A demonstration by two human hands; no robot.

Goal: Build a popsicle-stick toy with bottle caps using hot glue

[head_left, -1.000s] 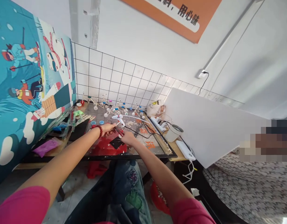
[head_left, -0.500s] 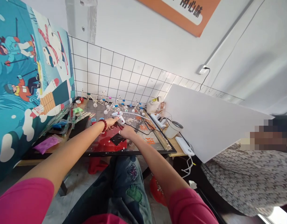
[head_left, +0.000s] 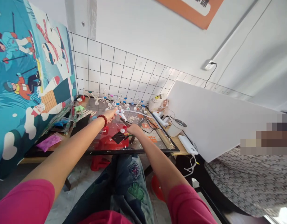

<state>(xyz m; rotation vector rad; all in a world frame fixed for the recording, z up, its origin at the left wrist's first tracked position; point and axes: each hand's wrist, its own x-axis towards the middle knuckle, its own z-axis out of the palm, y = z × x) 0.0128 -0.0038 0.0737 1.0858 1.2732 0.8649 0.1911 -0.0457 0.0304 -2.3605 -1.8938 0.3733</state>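
Observation:
My left hand, with a red bead bracelet at the wrist, reaches over the table beside a white glue gun. Its fingers are drawn together, and whatever they pinch is too small to make out. My right hand is closed around a dark narrow tool that points toward the glue gun; its exact kind is unclear. Below the hands lies a black pad with a white cap by its upper edge. A red cap with a stick is to the left.
Several stick-and-cap models line the back of the table near a wire grid. Cut white bits lie beyond my right hand. A power strip, a white bucket and a white board stand right. A purple packet lies left. Another person sits at right.
My left hand has moved forward and away from my right hand. My right hand has shifted slightly right with the dark tool. The white cap by the pad now shows.

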